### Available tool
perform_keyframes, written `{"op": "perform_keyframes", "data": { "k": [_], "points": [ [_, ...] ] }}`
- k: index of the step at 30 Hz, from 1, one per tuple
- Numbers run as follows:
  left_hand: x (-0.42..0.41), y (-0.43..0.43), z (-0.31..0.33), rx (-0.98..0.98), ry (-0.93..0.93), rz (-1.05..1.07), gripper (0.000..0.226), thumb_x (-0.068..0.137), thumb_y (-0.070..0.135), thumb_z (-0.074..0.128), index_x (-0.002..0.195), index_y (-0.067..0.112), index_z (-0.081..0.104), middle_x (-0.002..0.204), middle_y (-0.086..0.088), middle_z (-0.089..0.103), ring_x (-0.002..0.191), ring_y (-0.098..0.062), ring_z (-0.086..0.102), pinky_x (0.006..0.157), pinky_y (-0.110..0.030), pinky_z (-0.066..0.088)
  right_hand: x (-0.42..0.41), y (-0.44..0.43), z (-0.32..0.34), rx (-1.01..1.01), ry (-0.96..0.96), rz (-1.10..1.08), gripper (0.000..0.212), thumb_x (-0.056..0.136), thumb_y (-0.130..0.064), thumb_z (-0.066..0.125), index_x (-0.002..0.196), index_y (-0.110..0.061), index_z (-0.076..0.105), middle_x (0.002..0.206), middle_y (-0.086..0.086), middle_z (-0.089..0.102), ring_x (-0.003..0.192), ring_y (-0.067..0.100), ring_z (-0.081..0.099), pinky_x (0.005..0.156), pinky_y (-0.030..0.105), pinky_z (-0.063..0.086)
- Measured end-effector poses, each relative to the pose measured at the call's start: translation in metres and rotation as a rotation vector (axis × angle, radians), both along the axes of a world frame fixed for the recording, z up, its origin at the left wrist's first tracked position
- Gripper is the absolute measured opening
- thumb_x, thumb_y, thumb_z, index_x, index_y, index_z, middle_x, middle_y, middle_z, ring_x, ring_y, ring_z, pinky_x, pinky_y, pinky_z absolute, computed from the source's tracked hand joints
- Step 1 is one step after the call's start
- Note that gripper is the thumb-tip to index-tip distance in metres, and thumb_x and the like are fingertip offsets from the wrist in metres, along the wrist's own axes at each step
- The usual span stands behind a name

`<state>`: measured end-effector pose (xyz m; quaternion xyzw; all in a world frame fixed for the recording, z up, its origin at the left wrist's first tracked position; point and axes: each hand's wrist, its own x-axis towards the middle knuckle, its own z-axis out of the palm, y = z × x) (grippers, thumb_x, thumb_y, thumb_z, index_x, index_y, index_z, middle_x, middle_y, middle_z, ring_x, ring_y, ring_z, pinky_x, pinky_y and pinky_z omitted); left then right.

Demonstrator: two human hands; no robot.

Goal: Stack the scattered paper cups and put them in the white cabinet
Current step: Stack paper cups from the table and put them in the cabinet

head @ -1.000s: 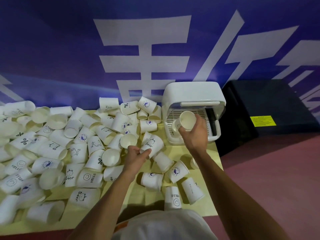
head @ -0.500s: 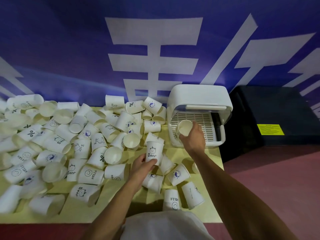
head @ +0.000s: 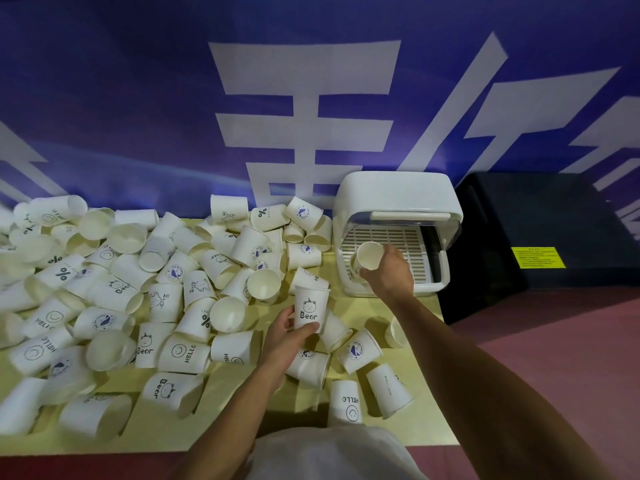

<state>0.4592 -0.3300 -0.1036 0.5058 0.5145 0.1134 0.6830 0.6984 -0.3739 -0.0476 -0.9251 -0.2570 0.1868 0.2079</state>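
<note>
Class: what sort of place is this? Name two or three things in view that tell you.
Probably a staged demo or exhibition space: a big blue printed banner behind, a yellow table strewn with paper cups, and a small white cabinet on it.

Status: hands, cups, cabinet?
Left hand grips upright Bear cup. Right hand holds second cup at open white cabinet. Nothing blocks the opening.

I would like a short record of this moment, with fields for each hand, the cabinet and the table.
left hand: grips the Bear cup, upright
right hand: holds a tilted cup, mouth toward the camera, at the cabinet's opening
white cabinet: front open, slatted shelf visible
table: yellow, with many loose cups scattered, mostly on their sides, left of the cabinet
</note>
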Motion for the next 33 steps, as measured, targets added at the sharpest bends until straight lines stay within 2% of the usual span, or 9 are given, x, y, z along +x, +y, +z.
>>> {"op": "perform_keyframes", "data": {
  "k": [5,10,13,16,19,21,25,29,33],
  "points": [
    [0.001,0.001,0.005,0.026,0.022,-0.005,0.060,0.078,0.032,0.081,0.131,0.036,0.052,0.117,0.008,0.067,0.105,-0.010,0.065,0.088,-0.037,0.053,-0.009,-0.001,-0.005,0.006,0.050,-0.010,0.070,0.081,-0.031,0.079,0.139,-0.009,0.047,0.135,0.012,0.057,0.122,0.034,0.055,0.101,0.047,0.049],
    [0.003,0.004,0.005,0.047,0.044,-0.008,0.066,0.076,0.035,0.082,0.134,0.038,0.051,0.119,0.010,0.065,0.108,-0.012,0.063,0.097,-0.045,0.051,-0.020,-0.005,-0.007,0.109,0.048,-0.107,0.061,0.089,-0.031,0.070,0.140,-0.005,0.049,0.134,0.014,0.057,0.120,0.032,0.057,0.099,0.041,0.050],
    [0.008,0.004,0.007,0.052,0.033,-0.017,0.068,0.075,0.037,0.083,0.134,0.040,0.050,0.118,0.013,0.065,0.106,-0.009,0.063,0.091,-0.038,0.052,-0.029,-0.005,-0.005,0.228,0.346,-0.135,0.051,0.092,-0.037,0.067,0.132,-0.006,0.059,0.119,0.012,0.070,0.110,0.028,0.066,0.094,0.037,0.051],
    [0.013,0.003,0.015,0.087,0.056,-0.043,0.059,0.074,0.041,0.082,0.123,0.047,0.049,0.110,0.022,0.063,0.097,0.001,0.062,0.070,-0.023,0.045,-0.044,-0.010,-0.002,0.274,0.609,-0.012,0.051,0.089,-0.053,0.068,0.119,-0.012,0.067,0.108,0.004,0.072,0.093,0.018,0.069,0.076,0.031,0.052],
    [0.017,-0.001,0.019,0.144,0.091,-0.072,0.055,0.072,0.044,0.082,0.115,0.052,0.049,0.102,0.027,0.062,0.086,0.007,0.063,0.062,-0.018,0.043,-0.061,-0.018,-0.001,0.315,0.691,0.092,0.048,0.084,-0.063,0.068,0.107,-0.021,0.071,0.097,-0.008,0.073,0.081,0.006,0.065,0.066,0.021,0.049],
    [0.017,-0.002,0.021,0.173,0.105,-0.085,0.054,0.071,0.046,0.082,0.114,0.053,0.050,0.099,0.029,0.061,0.081,0.009,0.063,0.059,-0.014,0.043,-0.070,-0.021,-0.002,0.326,0.725,0.131,0.031,0.083,-0.059,0.071,0.091,-0.030,0.073,0.084,-0.014,0.073,0.071,-0.003,0.064,0.059,0.012,0.045],
    [0.017,-0.002,0.021,0.209,0.099,-0.131,0.057,0.073,0.046,0.081,0.123,0.043,0.053,0.105,0.025,0.062,0.087,0.002,0.065,0.062,-0.017,0.047,-0.076,-0.022,-0.005,0.362,0.722,0.123,0.015,0.084,-0.042,0.078,0.088,-0.029,0.072,0.083,-0.010,0.075,0.072,0.000,0.067,0.067,0.021,0.045],
    [0.018,-0.002,0.016,0.214,0.101,-0.187,0.060,0.074,0.042,0.081,0.127,0.035,0.053,0.110,0.017,0.064,0.092,-0.003,0.067,0.067,-0.022,0.051,-0.073,-0.022,-0.007,0.350,0.668,0.076,0.028,0.080,-0.042,0.082,0.096,-0.022,0.071,0.089,-0.006,0.075,0.082,0.012,0.069,0.074,0.033,0.052],
    [0.015,-0.001,0.007,0.242,0.130,-0.241,0.056,0.073,0.038,0.084,0.119,0.035,0.053,0.107,0.015,0.062,0.095,0.000,0.061,0.070,-0.019,0.047,-0.063,-0.022,-0.008,0.394,0.588,-0.026,0.047,0.079,-0.041,0.082,0.114,-0.016,0.064,0.103,-0.002,0.072,0.090,0.015,0.067,0.077,0.032,0.053]
  ]
}}
